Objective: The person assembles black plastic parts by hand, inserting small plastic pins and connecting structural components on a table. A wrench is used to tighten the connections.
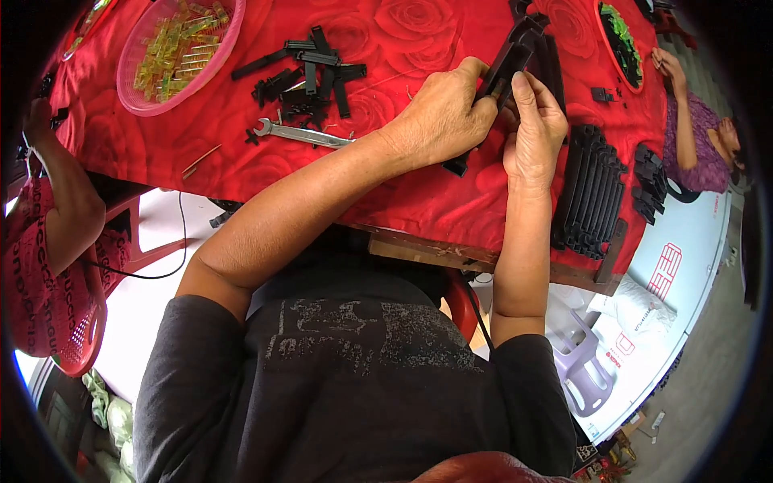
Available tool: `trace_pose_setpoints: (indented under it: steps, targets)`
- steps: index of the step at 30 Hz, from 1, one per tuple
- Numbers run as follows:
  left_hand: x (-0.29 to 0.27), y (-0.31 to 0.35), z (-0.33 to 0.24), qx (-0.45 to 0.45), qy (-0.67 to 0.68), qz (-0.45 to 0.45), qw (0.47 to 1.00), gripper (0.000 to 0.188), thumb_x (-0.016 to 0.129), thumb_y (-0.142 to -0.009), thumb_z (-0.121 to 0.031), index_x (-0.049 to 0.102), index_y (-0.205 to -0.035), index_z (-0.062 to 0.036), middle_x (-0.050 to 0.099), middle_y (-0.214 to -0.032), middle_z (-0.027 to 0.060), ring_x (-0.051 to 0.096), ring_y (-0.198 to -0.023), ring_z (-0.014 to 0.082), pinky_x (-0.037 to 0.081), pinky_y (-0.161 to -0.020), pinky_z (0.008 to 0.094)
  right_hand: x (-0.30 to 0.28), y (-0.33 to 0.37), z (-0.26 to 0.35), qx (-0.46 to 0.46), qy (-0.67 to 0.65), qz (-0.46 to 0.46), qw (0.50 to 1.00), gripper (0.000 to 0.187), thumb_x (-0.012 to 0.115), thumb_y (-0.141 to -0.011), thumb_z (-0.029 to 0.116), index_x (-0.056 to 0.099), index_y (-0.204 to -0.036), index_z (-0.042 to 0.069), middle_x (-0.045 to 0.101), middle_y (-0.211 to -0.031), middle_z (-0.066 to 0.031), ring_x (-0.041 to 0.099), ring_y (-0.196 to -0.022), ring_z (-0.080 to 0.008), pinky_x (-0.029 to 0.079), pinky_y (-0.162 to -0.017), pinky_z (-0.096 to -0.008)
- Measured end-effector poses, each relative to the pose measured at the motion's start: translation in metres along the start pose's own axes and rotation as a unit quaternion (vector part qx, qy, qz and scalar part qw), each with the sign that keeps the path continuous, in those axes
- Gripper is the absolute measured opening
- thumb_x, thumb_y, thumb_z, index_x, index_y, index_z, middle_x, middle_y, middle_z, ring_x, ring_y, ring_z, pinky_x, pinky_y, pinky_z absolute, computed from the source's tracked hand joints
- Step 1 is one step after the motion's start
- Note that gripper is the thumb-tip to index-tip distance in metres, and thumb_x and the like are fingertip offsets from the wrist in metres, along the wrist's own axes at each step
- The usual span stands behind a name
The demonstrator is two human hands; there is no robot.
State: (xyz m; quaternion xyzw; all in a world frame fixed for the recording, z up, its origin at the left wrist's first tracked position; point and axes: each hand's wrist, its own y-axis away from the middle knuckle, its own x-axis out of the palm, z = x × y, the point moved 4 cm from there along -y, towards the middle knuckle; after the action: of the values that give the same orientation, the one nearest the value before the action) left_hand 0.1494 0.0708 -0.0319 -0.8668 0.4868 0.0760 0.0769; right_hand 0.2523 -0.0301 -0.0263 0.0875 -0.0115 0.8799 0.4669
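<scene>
While the left hand (447, 109) is curled around a long black plastic part (512, 58), the right hand (535, 133) pinches the same part from the other side, its thumb laid upright along it and its fingers bent behind. That part is held up over the red rose-patterned cloth (411, 197), tilted, its far end pointing toward the top edge of the view; some of it is hidden by the 2 hands. Beside the right forearm lies a close-packed row of long black pieces (592, 193), with a smaller black cluster (649, 183) just to its right. Left of the hands, a loose heap of black strips (314, 72) lies on the cloth, and a silver wrench (302, 134) rests below it, its handle end passing behind the left forearm. Farther left stands a pink basket (153, 109) holding many yellow, see-through pieces (183, 52). At the upper right, a red-rimmed container (601, 39) holds green and black pieces (622, 50), and a co-worker's hand (670, 71) is near it. Another person's forearm (68, 177) shows at the far left, above a red plastic chair (87, 326).
</scene>
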Motion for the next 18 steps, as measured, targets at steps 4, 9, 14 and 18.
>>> trace_pose_setpoints:
  steps: [4,9,14,18]
  targets:
    - [-0.001,0.002,-0.002,-0.005,0.001,0.01,1.0,0.04,0.054,-0.091,-0.016,0.051,-0.122,0.009,0.06,-0.06,0.0126,0.064,-0.056,0.0195,0.048,-0.051,0.0347,-0.001,0.0,-0.001,-0.014,0.006,0.005,1.0,0.022,0.073,-0.091,0.015,0.067,-0.108,0.001,0.068,-0.093,-0.0009,0.062,-0.074,-0.0079,0.051,-0.063,-0.0209]
    - [-0.001,0.005,-0.006,-0.013,0.02,0.037,0.999,0.051,0.062,-0.092,-0.026,0.048,-0.128,0.0085,0.064,-0.07,0.0143,0.066,-0.064,0.0194,0.05,-0.055,0.0338,-0.004,-0.002,-0.001,-0.011,-0.02,-0.001,1.0,0.026,0.076,-0.088,0.014,0.067,-0.106,-0.002,0.07,-0.093,-0.0051,0.066,-0.077,-0.0095,0.054,-0.066,-0.0218]
    - [0.002,0.005,-0.007,-0.007,0.044,0.057,0.997,0.063,0.069,-0.089,-0.025,0.043,-0.134,0.0089,0.067,-0.079,0.0146,0.067,-0.069,0.0181,0.052,-0.058,0.0306,-0.013,-0.003,-0.005,-0.002,-0.025,0.013,1.0,0.019,0.068,-0.095,0.02,0.067,-0.104,0.003,0.068,-0.093,-0.0018,0.063,-0.075,-0.0079,0.052,-0.065,-0.0209]
    - [0.001,0.004,-0.008,-0.035,0.092,0.068,0.993,0.072,0.07,-0.088,-0.023,0.036,-0.141,0.0098,0.068,-0.08,0.0136,0.067,-0.071,0.0169,0.053,-0.06,0.0289,-0.006,-0.001,-0.004,0.02,-0.069,0.041,0.997,0.022,0.065,-0.098,0.024,0.067,-0.103,0.003,0.068,-0.091,-0.0006,0.063,-0.076,-0.0078,0.052,-0.066,-0.0219]
